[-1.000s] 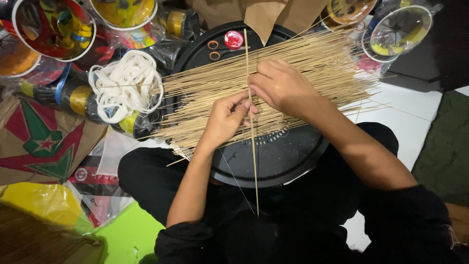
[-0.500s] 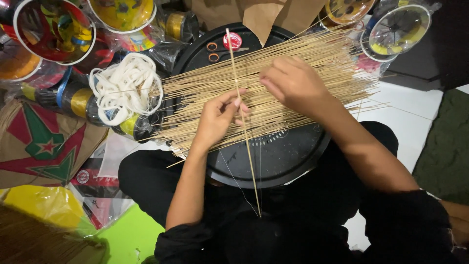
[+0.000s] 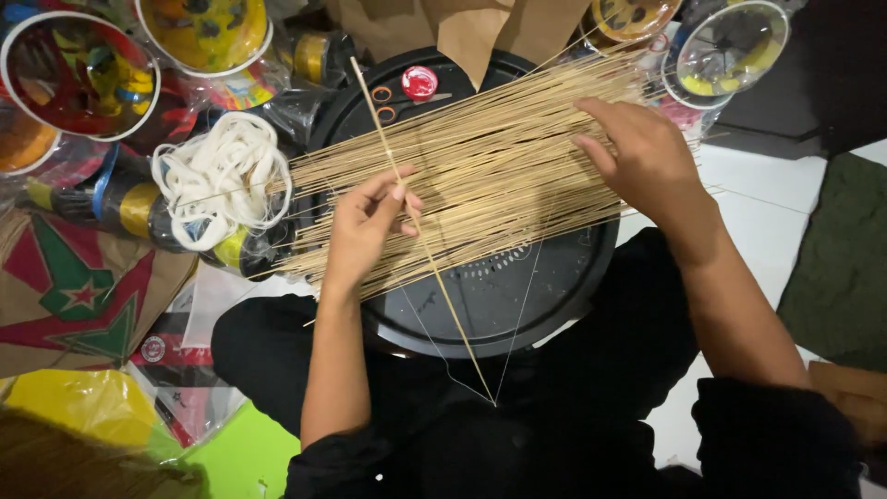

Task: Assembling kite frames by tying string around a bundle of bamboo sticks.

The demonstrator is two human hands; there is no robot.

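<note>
Thin bamboo stick (image 3: 420,231), pinched by the left hand (image 3: 365,226), has swung diagonal across the round black tray (image 3: 517,305). Right hand (image 3: 647,162), now released, rests flat on the pale stick bundle (image 3: 499,166).

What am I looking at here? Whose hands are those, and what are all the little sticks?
The camera sits on a person's head and looks down, so you see that person's own two hands. A round black tray rests on their lap, covered with a pile of thin bamboo sticks. The left hand pinches one single stick in its fingers; a thin thread hangs from its lower tip. The right hand lies flat on the pile. Beside the tray sit a coil of white cord and small orange-handled scissors.
</note>
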